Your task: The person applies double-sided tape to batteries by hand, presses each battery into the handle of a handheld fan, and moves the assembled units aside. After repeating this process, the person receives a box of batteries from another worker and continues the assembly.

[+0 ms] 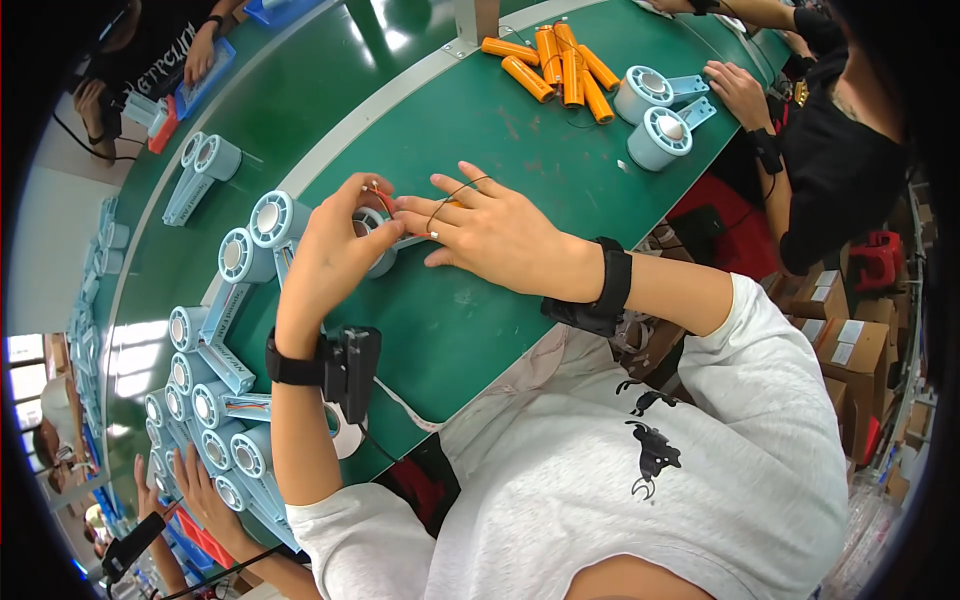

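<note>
My left hand (345, 235) is bent over the round head of a light blue handheld fan (378, 262), with its fingers and thumb closed around thin red wires (382, 200) at the head. From the right, my right hand (490, 230) reaches in, its front fingertips almost meeting the left ones. A sliver of an orange cylindrical battery (456, 204) shows between its fingers. A thin black wire (446, 200) loops over those fingers, and a small white connector (434, 234) hangs by them. Both hands hide most of the fan's handle.
Orange batteries (572, 75) with wires lie in a pile at the far side. Two fans (660, 140) stand right of them, near a co-worker's hand (740, 95). Many fans (205, 405) crowd the left, where another person's hand (205, 500) reaches in. Cardboard boxes (855, 360) stand at the right.
</note>
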A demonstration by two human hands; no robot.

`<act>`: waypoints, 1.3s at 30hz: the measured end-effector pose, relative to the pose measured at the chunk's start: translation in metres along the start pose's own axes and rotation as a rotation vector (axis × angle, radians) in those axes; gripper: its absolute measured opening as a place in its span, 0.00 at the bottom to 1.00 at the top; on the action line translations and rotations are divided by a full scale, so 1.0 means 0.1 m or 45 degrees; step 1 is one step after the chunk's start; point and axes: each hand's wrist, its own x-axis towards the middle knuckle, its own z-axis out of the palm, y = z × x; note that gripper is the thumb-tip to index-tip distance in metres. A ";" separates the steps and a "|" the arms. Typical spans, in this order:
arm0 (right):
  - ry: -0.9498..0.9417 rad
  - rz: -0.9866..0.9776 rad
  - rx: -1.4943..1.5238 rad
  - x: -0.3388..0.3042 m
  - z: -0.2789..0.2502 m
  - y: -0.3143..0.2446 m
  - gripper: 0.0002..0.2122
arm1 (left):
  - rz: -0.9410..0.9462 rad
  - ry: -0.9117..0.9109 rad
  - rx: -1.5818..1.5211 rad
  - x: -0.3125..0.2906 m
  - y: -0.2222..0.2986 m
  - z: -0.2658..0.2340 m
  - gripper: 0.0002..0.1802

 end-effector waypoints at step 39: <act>-0.403 -0.044 1.276 0.36 -0.17 0.30 0.09 | 0.493 -0.002 0.318 -0.04 -0.21 0.03 0.09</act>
